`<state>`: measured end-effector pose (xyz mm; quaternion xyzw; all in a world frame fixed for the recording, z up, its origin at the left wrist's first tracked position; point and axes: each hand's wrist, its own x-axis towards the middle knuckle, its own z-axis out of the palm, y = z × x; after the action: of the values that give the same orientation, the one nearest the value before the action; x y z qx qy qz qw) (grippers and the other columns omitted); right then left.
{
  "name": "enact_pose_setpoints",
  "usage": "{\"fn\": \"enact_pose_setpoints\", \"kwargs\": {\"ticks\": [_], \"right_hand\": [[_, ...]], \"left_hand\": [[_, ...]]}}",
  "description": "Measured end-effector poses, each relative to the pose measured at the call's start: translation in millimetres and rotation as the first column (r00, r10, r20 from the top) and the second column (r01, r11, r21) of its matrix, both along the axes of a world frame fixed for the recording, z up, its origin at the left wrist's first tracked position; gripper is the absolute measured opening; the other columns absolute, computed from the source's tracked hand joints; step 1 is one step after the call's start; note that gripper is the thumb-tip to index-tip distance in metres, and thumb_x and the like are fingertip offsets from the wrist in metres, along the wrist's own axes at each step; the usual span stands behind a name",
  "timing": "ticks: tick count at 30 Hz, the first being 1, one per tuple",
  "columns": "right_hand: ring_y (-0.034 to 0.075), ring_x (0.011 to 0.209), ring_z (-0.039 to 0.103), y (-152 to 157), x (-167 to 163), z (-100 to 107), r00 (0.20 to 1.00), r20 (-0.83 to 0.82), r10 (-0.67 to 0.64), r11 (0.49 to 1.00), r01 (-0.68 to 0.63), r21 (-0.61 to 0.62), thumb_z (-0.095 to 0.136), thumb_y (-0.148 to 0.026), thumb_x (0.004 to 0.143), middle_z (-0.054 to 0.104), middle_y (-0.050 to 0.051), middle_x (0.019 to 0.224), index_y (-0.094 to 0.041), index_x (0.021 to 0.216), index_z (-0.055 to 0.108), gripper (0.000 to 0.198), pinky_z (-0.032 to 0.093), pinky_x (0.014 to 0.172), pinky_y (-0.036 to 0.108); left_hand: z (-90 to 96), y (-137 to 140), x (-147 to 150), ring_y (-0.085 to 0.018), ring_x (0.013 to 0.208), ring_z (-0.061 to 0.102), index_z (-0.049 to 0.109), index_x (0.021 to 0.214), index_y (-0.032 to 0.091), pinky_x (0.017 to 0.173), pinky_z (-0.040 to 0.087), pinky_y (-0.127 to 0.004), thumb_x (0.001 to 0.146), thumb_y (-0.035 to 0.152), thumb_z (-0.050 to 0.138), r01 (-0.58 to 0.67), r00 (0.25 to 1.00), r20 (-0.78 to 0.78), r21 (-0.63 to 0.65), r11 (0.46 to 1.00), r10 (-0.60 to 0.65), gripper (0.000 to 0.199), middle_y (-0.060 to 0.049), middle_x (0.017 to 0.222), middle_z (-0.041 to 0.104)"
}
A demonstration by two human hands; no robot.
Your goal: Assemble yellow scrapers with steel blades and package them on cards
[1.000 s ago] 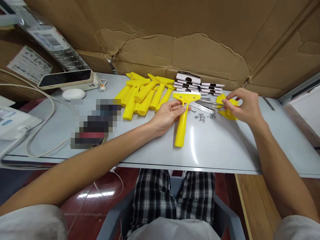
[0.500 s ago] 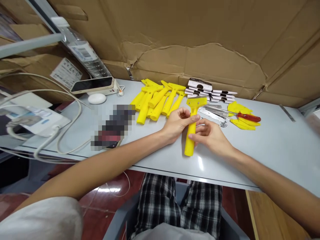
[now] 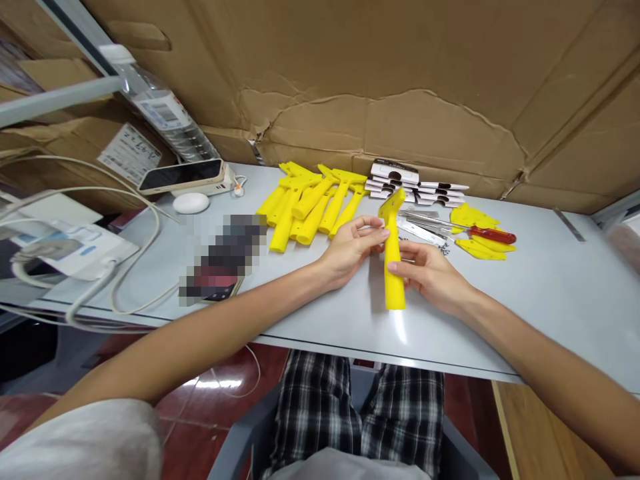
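Observation:
A yellow scraper (image 3: pixel 394 267) is held nearly upright above the front of the table, its head turned partly edge-on. My left hand (image 3: pixel 354 248) pinches its neck from the left between thumb and fingers. From the right, my right hand (image 3: pixel 431 273) grips the lower handle with the thumb in front; its other fingers are partly hidden behind. Beyond the left hand lies a pile of yellow scraper handles (image 3: pixel 310 200). Past the right hand are a red-handled screwdriver (image 3: pixel 493 235), metal blades (image 3: pixel 425 230), small screws (image 3: pixel 443 249) and flat yellow plastic pieces (image 3: pixel 475 217).
Folded white-and-black cards (image 3: pixel 395 172) are stacked against the cardboard (image 3: pixel 320 127) at the back. Left on the table are a pixelated phone (image 3: pixel 223 260), a white oval case (image 3: pixel 191 203), another phone (image 3: pixel 183 175), a bottle (image 3: pixel 165 110) and a power strip with cables (image 3: pixel 75 240).
The scraper has been rotated about its handle, so its head now shows side-on instead of flat. Both hands keep hold of it, shifted slightly right. The camera view has tilted a little.

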<state>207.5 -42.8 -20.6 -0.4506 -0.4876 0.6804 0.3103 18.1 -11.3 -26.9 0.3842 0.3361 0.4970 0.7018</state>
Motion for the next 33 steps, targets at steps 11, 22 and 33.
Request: {"fn": "enact_pose_setpoints", "kwargs": {"ticks": [11, 22, 33], "right_hand": [[0.001, 0.065, 0.047, -4.7, 0.3, 2.9, 0.992, 0.118, 0.046, 0.996, -0.054, 0.064, 0.095, -0.068, 0.067, 0.054, 0.000, 0.084, -0.009, 0.119, 0.063, 0.084, 0.037, 0.052, 0.015], [0.002, 0.061, 0.049, 18.5, 13.7, -1.4, 0.998, -0.064, 0.016, 0.998, -0.012, 0.067, 0.095, -0.079, 0.057, 0.054, -0.001, 0.080, -0.010, 0.107, 0.058, 0.093, 0.041, 0.050, 0.019], [0.003, 0.059, 0.051, 23.2, 12.8, -4.7, 0.997, -0.075, 0.020, 0.998, -0.016, 0.058, 0.099, -0.071, 0.053, 0.056, 0.000, 0.079, -0.009, 0.109, 0.061, 0.092, 0.042, 0.051, 0.020]], "left_hand": [[-1.7, -1.6, 1.6, -0.021, 0.088, 0.077, 0.066, 0.109, 0.021, 0.084, 0.057, -0.035, 0.079, 0.043, 0.098, 0.177, 0.973, -0.187, 0.214, 0.960, -0.138, 0.050, -0.007, 0.098, 0.083], [67.8, 70.0, -24.8, -0.021, 0.084, 0.065, 0.084, 0.090, 0.019, 0.083, 0.050, -0.030, 0.079, 0.024, 0.093, 0.039, 0.598, -0.665, 0.583, 0.812, 0.448, 0.015, -0.008, 0.090, 0.078], [62.5, 180.4, 12.8, -0.022, 0.105, 0.066, 0.069, 0.079, 0.014, 0.105, 0.048, -0.037, 0.055, 0.006, 0.103, -0.109, 0.561, -0.745, 0.366, 0.924, 0.361, 0.042, 0.002, 0.074, 0.061]]}}
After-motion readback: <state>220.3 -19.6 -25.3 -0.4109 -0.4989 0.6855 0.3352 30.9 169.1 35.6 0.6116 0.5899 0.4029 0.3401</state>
